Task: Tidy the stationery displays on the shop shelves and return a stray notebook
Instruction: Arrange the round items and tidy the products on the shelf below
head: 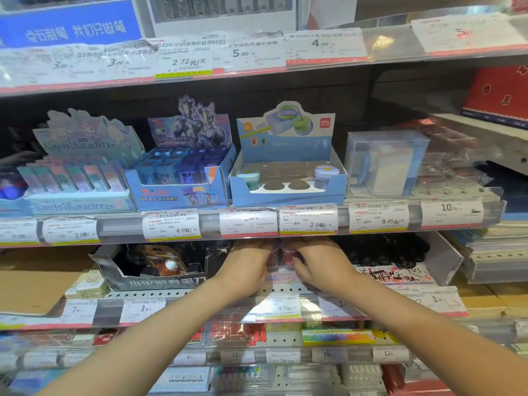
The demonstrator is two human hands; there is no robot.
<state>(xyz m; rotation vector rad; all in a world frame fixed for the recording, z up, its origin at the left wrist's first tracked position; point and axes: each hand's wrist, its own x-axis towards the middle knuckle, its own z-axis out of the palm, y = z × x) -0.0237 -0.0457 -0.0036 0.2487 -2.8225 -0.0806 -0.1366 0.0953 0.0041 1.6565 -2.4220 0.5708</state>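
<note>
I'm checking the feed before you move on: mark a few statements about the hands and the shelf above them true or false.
1. Both hands, left hand and right hand, reach into the same shelf. True.
2. The light blue display box above is full. False: only two round items remain, most sockets are bare.
3. The left hand holds a notebook. False: both hands are on small pinkish packs.
4. A clear plastic box stands right of the blue box. True.

Label strips (300, 221): clear glossy plastic over paper tags. Display boxes (288, 178): printed card. Right case (385, 161): clear plastic. Lower shelf (274, 292): perforated metal.
</note>
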